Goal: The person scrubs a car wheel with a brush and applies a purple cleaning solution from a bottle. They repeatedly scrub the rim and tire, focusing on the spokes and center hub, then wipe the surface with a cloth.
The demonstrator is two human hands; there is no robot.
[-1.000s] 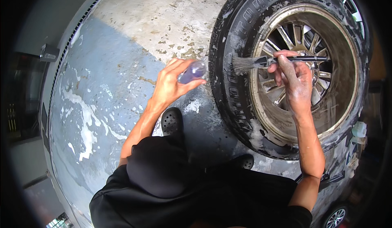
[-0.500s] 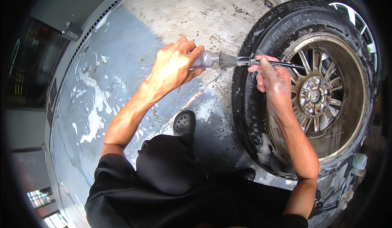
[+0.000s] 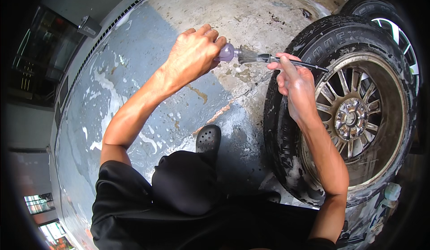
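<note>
My left hand (image 3: 195,53) is wrapped round a clear bottle (image 3: 227,53) with a purplish tint, tipped so that its neck points right. Against the bottle's mouth sit the grey bristles of a brush (image 3: 251,57). My right hand (image 3: 298,86) closes on the brush's dark handle between thumb and fingers, and the handle's end sticks out to the right. Just behind and below that hand stands a wheel with a silver multi-spoke rim (image 3: 351,118) inside a black tyre (image 3: 286,129). Foam clings to the tyre and the rim is stained brown.
A second tyre (image 3: 374,9) with a silver spoked rim lies beyond the first. Wet foam patches (image 3: 107,102) spread over the blue-grey floor. A drain grating (image 3: 107,37) runs along the left wall. Near my knee is a black clog (image 3: 208,138). A pale bottle (image 3: 392,191) stands low right.
The left hand and bottle have shifted slightly up and right. The brush's bristles stay at the bottle's mouth. The wheel and floor appear a little lower and further right.
</note>
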